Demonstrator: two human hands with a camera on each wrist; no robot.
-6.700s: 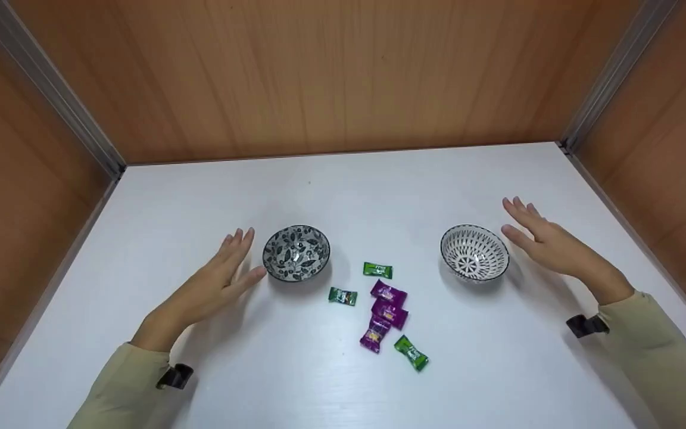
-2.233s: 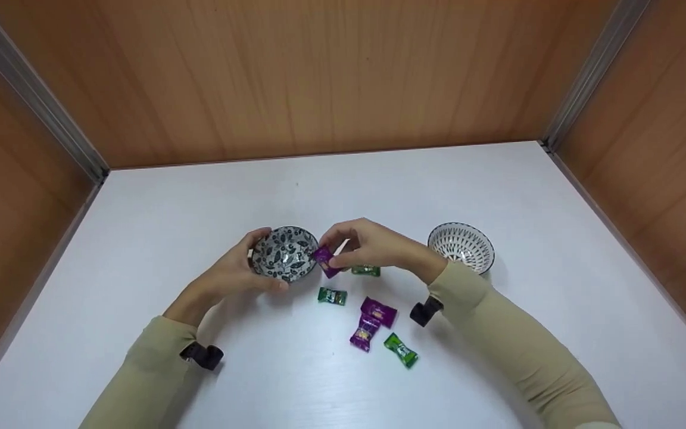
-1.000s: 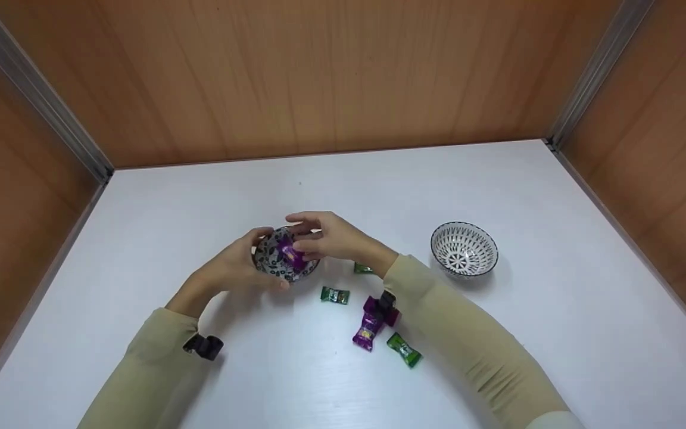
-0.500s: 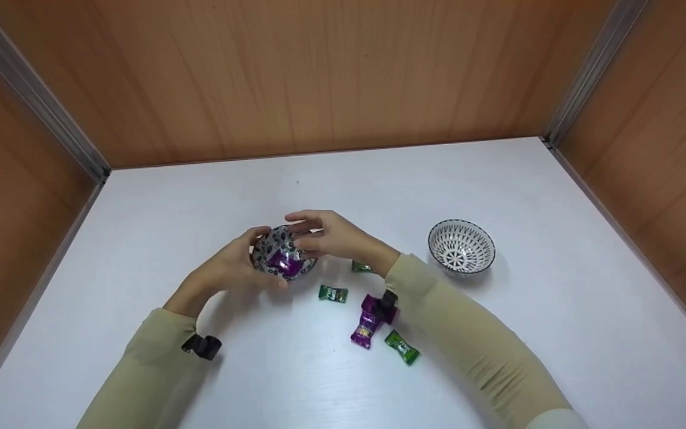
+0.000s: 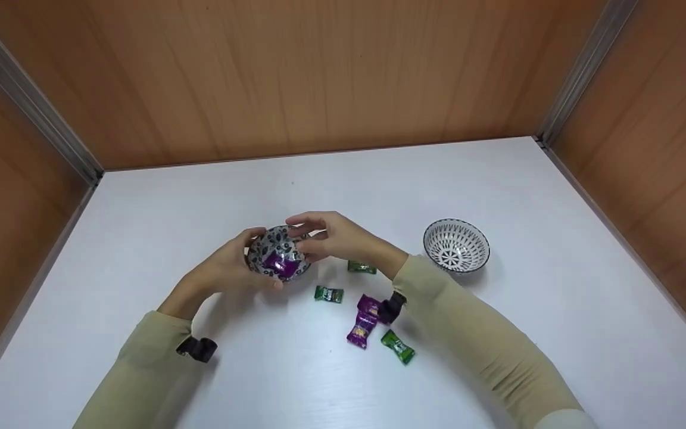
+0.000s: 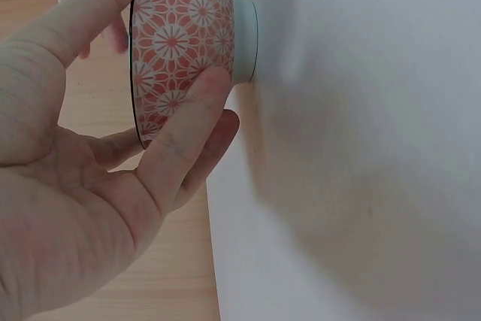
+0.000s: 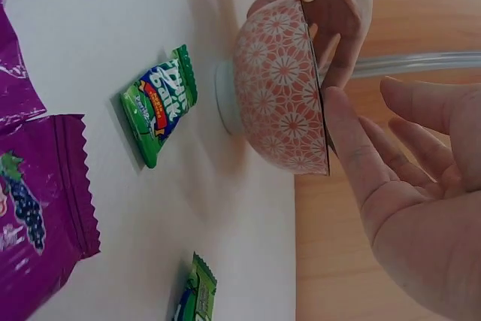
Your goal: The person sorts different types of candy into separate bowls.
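My left hand [image 5: 224, 269] grips the side of a small bowl [image 5: 274, 239], thumb and fingers curved round it. Inside, the bowl has a dark leaf pattern; its outer wall [image 6: 176, 39] is pink with white flowers. One purple-wrapped candy [image 5: 281, 266] lies in the bowl. Over the bowl's right rim hovers my right hand [image 5: 343, 239], its fingers loosely spread with nothing between them. In the right wrist view its thumb [image 7: 349, 137] is at the bowl's rim; whether it touches cannot be told.
On the white table, a green candy [image 5: 329, 294], another green candy [image 5: 361, 267] and a third green candy [image 5: 398, 347] lie near two purple candies [image 5: 362, 329], partly under the right wrist's strap. A white bowl [image 5: 457, 245] with black strokes stands at the right. Wooden panels enclose the table.
The right hand carried a purple candy from the pile over to the patterned bowl and let it drop inside. The left hand came to hold that bowl. Over the last half second little has moved.
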